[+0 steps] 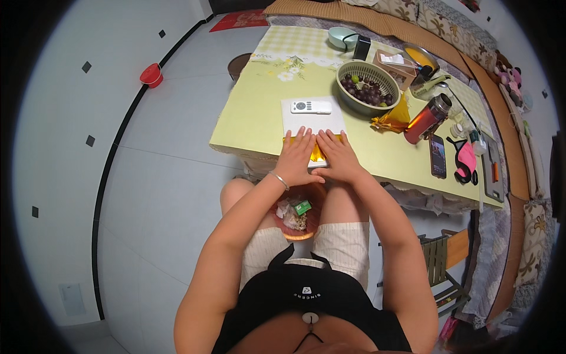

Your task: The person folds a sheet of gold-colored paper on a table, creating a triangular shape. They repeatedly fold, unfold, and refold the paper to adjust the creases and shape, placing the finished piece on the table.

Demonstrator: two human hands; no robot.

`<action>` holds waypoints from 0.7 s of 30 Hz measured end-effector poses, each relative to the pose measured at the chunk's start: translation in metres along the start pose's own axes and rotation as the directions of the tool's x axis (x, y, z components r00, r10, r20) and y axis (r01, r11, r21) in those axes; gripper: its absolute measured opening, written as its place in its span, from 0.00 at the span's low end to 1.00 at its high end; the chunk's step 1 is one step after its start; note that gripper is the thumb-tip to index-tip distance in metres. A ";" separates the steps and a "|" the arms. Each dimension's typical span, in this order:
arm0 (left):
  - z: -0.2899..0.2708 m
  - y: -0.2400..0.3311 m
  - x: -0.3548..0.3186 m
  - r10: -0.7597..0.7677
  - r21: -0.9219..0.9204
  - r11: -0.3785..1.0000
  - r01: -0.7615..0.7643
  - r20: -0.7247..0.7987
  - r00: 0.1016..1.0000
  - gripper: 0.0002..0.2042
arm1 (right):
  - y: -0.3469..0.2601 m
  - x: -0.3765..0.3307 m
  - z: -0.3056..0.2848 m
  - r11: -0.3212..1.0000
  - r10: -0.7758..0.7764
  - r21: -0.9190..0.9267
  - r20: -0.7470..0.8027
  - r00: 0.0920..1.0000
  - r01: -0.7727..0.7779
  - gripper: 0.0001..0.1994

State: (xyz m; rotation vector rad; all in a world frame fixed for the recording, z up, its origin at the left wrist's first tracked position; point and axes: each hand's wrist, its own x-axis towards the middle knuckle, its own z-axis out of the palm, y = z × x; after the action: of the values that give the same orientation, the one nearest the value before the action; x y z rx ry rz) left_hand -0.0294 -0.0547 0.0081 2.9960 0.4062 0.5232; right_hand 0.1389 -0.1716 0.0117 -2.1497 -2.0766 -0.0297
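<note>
Golden foil sheet (317, 154) lies at the near edge of the bench (247, 124), on a white board (312, 121), pinned flat beneath our left hand (296, 158) and right hand (337, 158); the fingers of both lie spread and flat, grasping nothing. We judge a smoothing or creasing step; the following fold would call for lifting one edge. A white remote (311, 107) rests on the board's far end. Beyond stand a colander of grapes (367, 87), crumpled foil (391, 118), a red flask (427, 117). Below the edge, a waste basket (298, 215).
</note>
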 end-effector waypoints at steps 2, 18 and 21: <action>0.015 -0.004 0.003 0.006 -0.047 0.999 -0.003 0.062 0.998 0.63 | -0.002 0.001 0.005 0.999 0.029 0.043 -0.014 0.999 -0.029 0.53; 0.007 -0.019 -0.049 -0.079 -0.216 0.976 0.034 -0.207 0.975 0.26 | -0.008 -0.052 0.007 0.987 0.068 0.161 -0.387 0.920 -0.005 0.24; 0.005 -0.021 -0.046 -0.135 -0.343 0.939 0.028 -0.290 0.947 0.17 | -0.004 -0.052 0.011 0.952 0.162 0.307 -0.490 0.857 -0.004 0.15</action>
State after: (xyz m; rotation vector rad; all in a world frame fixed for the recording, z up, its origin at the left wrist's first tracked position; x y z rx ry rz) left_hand -0.0743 -0.0470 -0.0136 2.5610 0.4119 0.9552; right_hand 0.1316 -0.2214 -0.0045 -1.7990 -1.5694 -0.2371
